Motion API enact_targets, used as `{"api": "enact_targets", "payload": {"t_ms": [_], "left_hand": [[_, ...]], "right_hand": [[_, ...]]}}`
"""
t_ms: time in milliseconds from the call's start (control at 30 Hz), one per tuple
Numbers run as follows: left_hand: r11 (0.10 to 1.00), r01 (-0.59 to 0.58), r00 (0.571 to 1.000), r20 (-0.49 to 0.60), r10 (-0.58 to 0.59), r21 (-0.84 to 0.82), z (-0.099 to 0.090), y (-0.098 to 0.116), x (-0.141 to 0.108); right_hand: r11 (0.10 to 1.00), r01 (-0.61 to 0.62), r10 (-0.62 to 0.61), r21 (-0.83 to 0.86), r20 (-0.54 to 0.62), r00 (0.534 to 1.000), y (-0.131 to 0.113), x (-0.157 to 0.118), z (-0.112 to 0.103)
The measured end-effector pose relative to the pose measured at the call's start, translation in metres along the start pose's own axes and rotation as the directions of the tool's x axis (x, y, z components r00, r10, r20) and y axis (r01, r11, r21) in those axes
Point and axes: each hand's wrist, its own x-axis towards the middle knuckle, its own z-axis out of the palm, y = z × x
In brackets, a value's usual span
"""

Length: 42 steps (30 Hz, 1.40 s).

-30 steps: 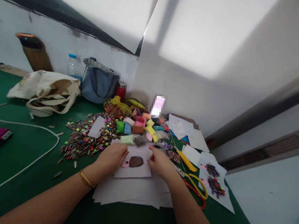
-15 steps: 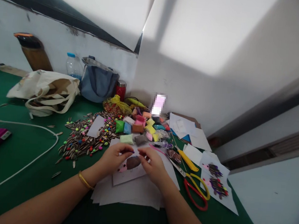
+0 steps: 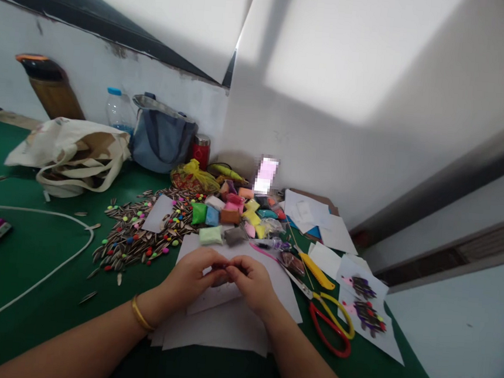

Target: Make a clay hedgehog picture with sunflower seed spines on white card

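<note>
My left hand [image 3: 198,275] and my right hand [image 3: 252,283] meet over a stack of white paper [image 3: 217,333], fingertips pinched together. Between them shows a trace of a small purple piece [image 3: 224,266], seemingly modelling clay and mostly covered by the fingers. Beneath the hands lies a top sheet [image 3: 206,305]; the hands hide the brown and pink figure on it. Just beyond are packets of coloured clay, among them a pale green packet [image 3: 211,235] and a grey packet [image 3: 235,236].
Left of the paper spreads a pile of striped sunflower seeds [image 3: 137,235] with coloured beads. To the right lie scissors [image 3: 313,294], a yellow cutter [image 3: 318,271] and finished seed hedgehogs [image 3: 368,317]. Bags [image 3: 161,140] and a red flask [image 3: 201,152] stand behind; a white cable [image 3: 59,269] crosses the left.
My hands have come together, their fingertips now meeting around the small purple piece. They now cover the brown and pink figure on the sheet. The view has shifted slightly.
</note>
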Motion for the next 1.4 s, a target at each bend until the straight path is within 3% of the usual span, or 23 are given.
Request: {"api": "enact_targets", "payload": {"t_ms": [167, 300, 400, 533, 667, 933, 1033, 1167, 1400], "left_hand": [[0.989, -0.038, 0.999, 0.030, 0.034, 0.145, -0.001, 0.000, -0.002], [0.991, -0.032, 0.999, 0.038, 0.027, 0.133, -0.002, -0.003, -0.002], [0.990, 0.002, 0.999, 0.036, -0.007, 0.139, -0.004, -0.011, 0.000], [0.949, 0.035, 0.997, 0.057, -0.055, 0.312, -0.008, -0.024, 0.005], [0.901, 0.061, 0.983, 0.132, -0.130, 0.430, -0.010, -0.028, 0.008], [0.836, 0.082, 0.965, 0.166, -0.202, 0.543, -0.008, -0.024, 0.005], [0.869, 0.015, 0.982, 0.154, -0.105, 0.494, -0.007, -0.025, 0.004], [0.896, -0.131, 0.970, 0.241, 0.027, 0.424, -0.004, -0.029, 0.001], [0.846, -0.089, 0.966, 0.252, -0.056, 0.526, 0.000, -0.022, -0.005]], "right_hand": [[0.995, 0.038, -0.034, -0.088, 0.041, 0.999, -0.002, -0.003, 0.000], [0.998, -0.013, 0.017, -0.069, 0.068, 0.998, -0.002, -0.002, -0.003], [0.996, -0.032, 0.032, -0.079, 0.011, 0.999, 0.000, 0.002, -0.010], [0.985, -0.068, 0.048, -0.160, -0.128, 0.991, 0.010, 0.007, -0.021], [0.966, -0.090, 0.056, -0.242, -0.142, 0.988, 0.016, 0.010, -0.029], [0.847, 0.007, -0.059, -0.532, -0.080, 0.995, 0.017, 0.010, -0.032], [0.761, 0.056, -0.126, -0.646, -0.063, 0.990, 0.018, 0.012, -0.031], [0.689, 0.129, -0.196, -0.713, -0.012, 0.981, 0.018, 0.013, -0.028], [0.618, 0.079, -0.170, -0.782, -0.035, 0.985, 0.025, 0.015, -0.018]]}}
